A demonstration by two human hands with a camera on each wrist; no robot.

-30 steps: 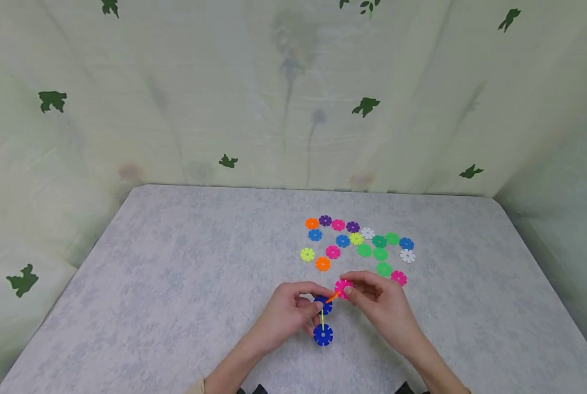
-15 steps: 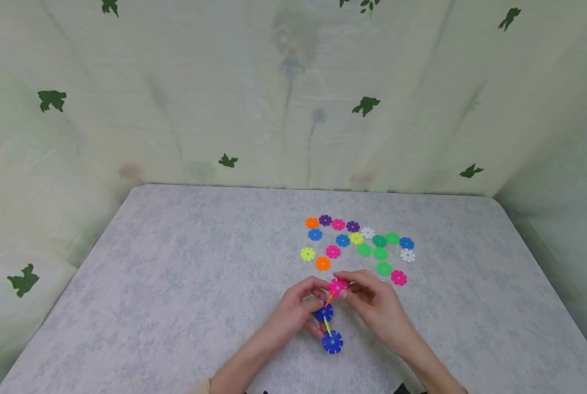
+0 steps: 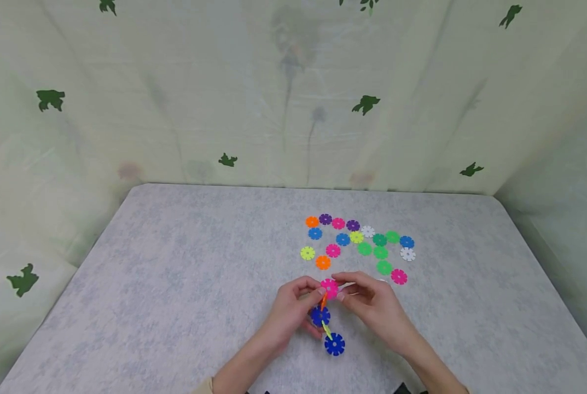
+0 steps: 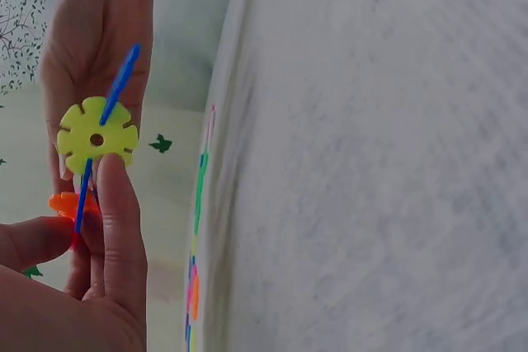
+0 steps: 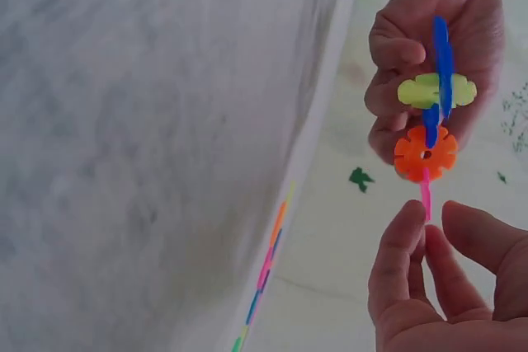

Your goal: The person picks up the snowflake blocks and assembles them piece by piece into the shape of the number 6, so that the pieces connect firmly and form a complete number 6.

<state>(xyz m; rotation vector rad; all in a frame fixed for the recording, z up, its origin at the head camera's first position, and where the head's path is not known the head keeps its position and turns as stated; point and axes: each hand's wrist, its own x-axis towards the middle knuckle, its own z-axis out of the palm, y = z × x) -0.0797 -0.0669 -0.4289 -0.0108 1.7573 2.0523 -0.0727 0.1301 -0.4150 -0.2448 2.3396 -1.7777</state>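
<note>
Pink disc (image 3: 330,287) heads a linked chain (image 3: 320,316) running toward six o'clock. Left grip (image 3: 293,309) pinches it from eight o'clock — right grip (image 3: 373,298), thumb and finger apart, sits just beside it at three, contact unclear. Loose discs (image 3: 364,249) lie around one o'clock on the bench (image 3: 199,268).

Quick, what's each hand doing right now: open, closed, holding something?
Left hand: closed, pinching the pink disc.
Right hand: at that disc's edge; gripping or not cannot be told.

There are five linked discs (image 3: 335,344), at least nineteen loose discs (image 3: 380,252), one table (image 3: 175,262).
</note>
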